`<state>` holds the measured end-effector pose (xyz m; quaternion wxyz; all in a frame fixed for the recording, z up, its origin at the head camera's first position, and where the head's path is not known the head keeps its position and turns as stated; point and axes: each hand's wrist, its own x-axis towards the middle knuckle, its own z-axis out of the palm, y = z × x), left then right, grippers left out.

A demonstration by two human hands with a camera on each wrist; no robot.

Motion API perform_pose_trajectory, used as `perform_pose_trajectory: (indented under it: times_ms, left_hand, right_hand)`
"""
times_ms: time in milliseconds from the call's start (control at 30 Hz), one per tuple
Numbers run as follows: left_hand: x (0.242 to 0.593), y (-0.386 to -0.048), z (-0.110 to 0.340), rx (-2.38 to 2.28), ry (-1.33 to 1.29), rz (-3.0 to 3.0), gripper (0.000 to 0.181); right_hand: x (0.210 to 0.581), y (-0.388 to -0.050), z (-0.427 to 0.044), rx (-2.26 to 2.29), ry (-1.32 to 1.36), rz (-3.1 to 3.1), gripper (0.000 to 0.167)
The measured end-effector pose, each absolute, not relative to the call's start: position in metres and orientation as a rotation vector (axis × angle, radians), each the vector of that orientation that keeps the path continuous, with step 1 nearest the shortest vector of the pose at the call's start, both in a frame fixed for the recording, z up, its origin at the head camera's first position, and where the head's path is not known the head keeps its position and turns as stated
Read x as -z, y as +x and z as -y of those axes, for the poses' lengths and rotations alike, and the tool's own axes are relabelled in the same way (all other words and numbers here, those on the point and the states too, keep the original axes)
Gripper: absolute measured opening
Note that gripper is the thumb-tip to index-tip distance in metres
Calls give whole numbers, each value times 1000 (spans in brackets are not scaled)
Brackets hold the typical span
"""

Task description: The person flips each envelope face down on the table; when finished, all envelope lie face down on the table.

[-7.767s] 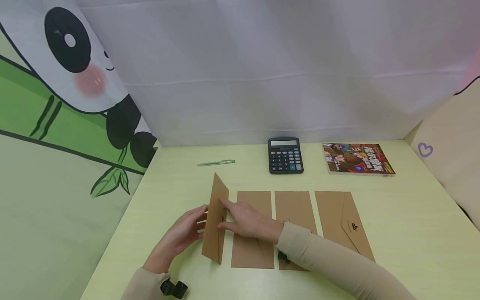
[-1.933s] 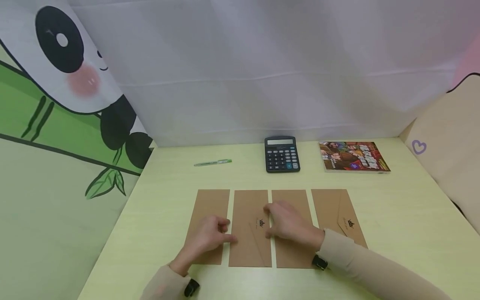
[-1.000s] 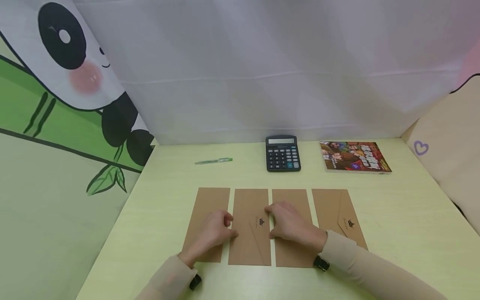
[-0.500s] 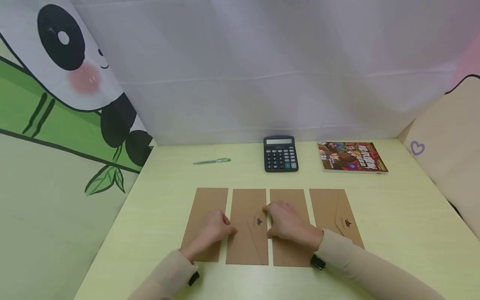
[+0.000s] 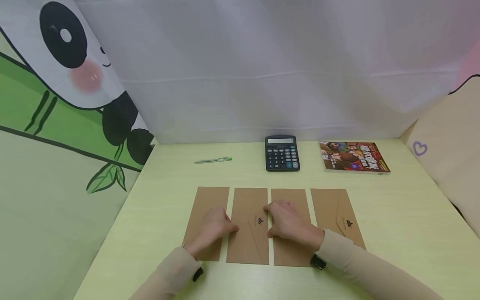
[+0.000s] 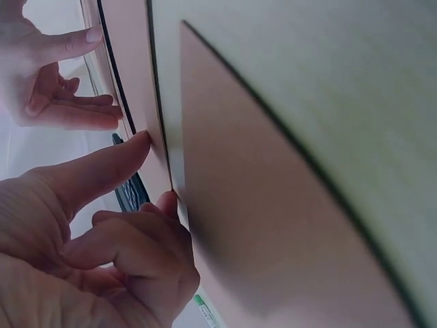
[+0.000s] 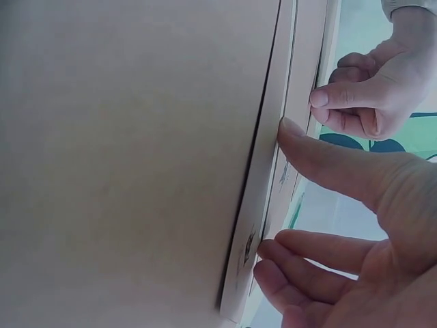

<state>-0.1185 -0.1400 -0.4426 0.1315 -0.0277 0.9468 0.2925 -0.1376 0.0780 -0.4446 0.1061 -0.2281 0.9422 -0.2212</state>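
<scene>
Several brown paper envelopes lie flat in a row. My left hand (image 5: 213,227) is over the leftmost envelope (image 5: 212,198), its thumb reaching onto the left side of the second envelope (image 5: 243,246). That one has a flap line and a small dark crown print. In the left wrist view the left hand's fingers (image 6: 147,253) bend inward while the thumb stays fairly straight. Over the third envelope (image 5: 290,254) is my right hand (image 5: 288,221), thumb and fingertips spread along the second envelope's right edge. The rightmost envelope (image 5: 326,204), also crown-printed, is partly under the right sleeve.
Behind the row, a green pen (image 5: 213,160), a black calculator (image 5: 282,153) and a colourful book (image 5: 354,156) lie on the pale yellow table (image 5: 168,179). A white cloth (image 5: 240,91) hangs along the back, and printed panels flank both sides.
Earliest, both hands held an envelope upright at the left; it now lies flat. Both hands have since shifted right to the second envelope. Lately, the left hand has edged slightly forward.
</scene>
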Motion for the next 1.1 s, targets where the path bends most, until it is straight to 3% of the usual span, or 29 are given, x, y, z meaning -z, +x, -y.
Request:
perform_pose_trajectory:
  times_ms: [300, 567, 1100]
  left_hand:
    - [446, -118, 146, -943, -69, -2681, 50]
    - [441, -115, 155, -1112, -92, -2605, 22]
    - [439, -107, 164, -1522, -15, -2397, 25]
  right_hand:
    - [444, -137, -79, 641, -681, -2783, 67]
    - [445, -136, -79, 659, -702, -2784, 66]
    - [447, -138, -80, 659, -685, -2784, 69]
